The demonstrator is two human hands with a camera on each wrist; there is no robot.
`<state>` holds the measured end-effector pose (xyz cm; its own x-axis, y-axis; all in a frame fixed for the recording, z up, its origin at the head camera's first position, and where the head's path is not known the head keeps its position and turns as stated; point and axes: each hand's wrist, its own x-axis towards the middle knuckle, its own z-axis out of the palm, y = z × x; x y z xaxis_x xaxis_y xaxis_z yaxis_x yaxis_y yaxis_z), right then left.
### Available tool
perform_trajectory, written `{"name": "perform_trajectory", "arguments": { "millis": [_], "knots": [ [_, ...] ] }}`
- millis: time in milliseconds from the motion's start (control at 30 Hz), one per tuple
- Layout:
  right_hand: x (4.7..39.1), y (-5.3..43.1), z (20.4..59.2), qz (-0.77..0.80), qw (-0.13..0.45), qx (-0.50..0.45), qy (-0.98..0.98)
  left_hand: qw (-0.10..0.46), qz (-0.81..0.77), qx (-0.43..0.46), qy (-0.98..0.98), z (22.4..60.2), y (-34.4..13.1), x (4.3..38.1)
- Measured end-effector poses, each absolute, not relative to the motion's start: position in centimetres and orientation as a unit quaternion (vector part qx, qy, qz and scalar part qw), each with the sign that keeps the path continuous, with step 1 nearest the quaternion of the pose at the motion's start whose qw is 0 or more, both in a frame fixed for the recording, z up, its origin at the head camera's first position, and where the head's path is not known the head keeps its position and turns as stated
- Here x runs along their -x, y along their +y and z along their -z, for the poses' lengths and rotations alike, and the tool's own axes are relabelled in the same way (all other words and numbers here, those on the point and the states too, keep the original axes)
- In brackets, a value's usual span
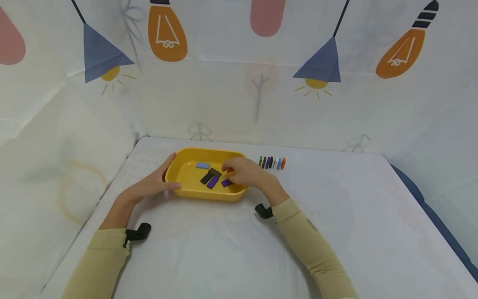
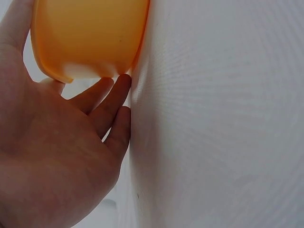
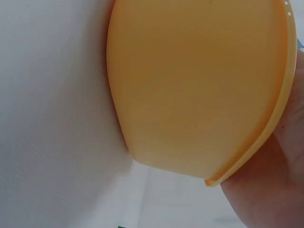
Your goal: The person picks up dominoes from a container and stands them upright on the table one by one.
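A yellow plastic tray [image 1: 192, 192] stands on the white table. My left hand [image 1: 149, 185] grips its left end, thumb on the near rim; in the left wrist view the fingers [image 2: 111, 107] touch the outside of the tray wall. My right hand [image 1: 244, 171] reaches over the right end, fingers bent down inside; whether they pinch a piece is hidden. Beside them lies a purple block [image 1: 226, 182]. Further left in the tray are a light blue block [image 1: 202, 165], a brown one [image 1: 215, 172], a black one [image 1: 206, 178] and another purple one [image 1: 213, 182].
Right of the tray, several small blocks stand in a row, from a green block [image 1: 260, 161] to an orange block [image 1: 283, 163]. A printed white cloth [image 1: 224, 99] hangs behind the table [image 1: 336, 232]. Black wrist mounts [image 1: 139, 231] sit on both sleeves.
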<state>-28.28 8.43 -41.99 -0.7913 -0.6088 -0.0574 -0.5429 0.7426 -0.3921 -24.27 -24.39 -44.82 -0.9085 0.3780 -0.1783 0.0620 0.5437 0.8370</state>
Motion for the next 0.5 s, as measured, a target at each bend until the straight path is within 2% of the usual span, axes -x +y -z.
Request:
{"name": "perform_trajectory", "arguments": {
  "millis": [500],
  "knots": [
    [27.7, 7.2, 41.6, 0.124, 0.135, 0.316, 0.931, 0.171, -0.458, -0.128, 0.863, 44.6, -24.4, 24.1]
  ]
}}
